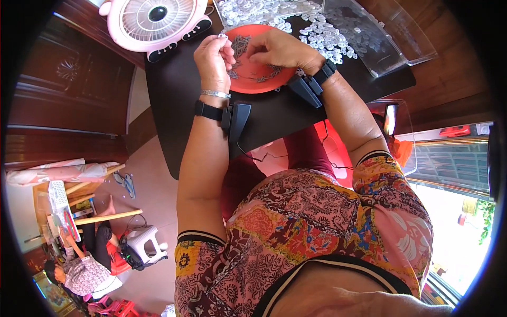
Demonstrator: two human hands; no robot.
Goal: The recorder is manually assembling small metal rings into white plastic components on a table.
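My left hand point(212, 55) is at the left rim of a round orange-red plate point(253, 87). Its fingers are closed on a small clear plastic piece point(223, 36), which shows at the fingertips. Over the plate, my right hand point(284, 50) reaches in from the right, thumb and forefinger close together. Whatever it pinches, if anything, is too small to make out. Thin grey metal pins point(241, 46) lie scattered across the plate. Loose clear plastic pieces point(331, 45) are heaped just beyond my right hand.
A pink fan point(157, 24) stands at the table's far left. A clear bin point(393, 58) is at the far right, and more clear pieces point(259, 10) fill a tray behind the plate. Black devices point(240, 119) are strapped to both wrists. Another person point(84, 272) sits at lower left.
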